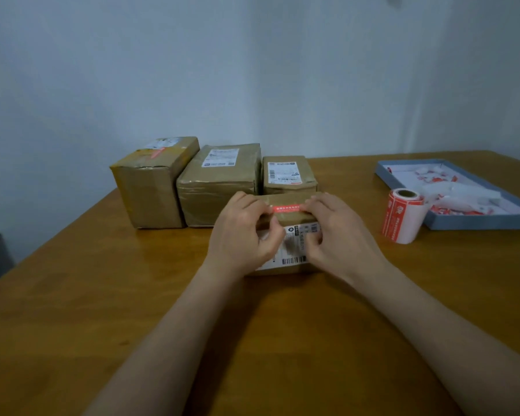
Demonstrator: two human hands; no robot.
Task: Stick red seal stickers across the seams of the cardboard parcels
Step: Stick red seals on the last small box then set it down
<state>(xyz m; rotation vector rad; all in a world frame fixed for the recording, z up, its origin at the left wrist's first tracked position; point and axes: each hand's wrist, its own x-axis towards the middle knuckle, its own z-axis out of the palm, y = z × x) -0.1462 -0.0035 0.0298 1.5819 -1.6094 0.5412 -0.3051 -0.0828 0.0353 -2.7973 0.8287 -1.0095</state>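
Both my forearms reach in over the table point(72, 295). My left hand point(242, 232) and right hand point(339, 232) sit on the near parcel point(294, 219), fingers curled, each pinching one end of the red sticker point(285, 208) lying across its top. Three parcels point(219, 181) stand just behind. The sticker roll point(401, 216) and tray point(475, 222) sit right; bare tabletop lies left and near.
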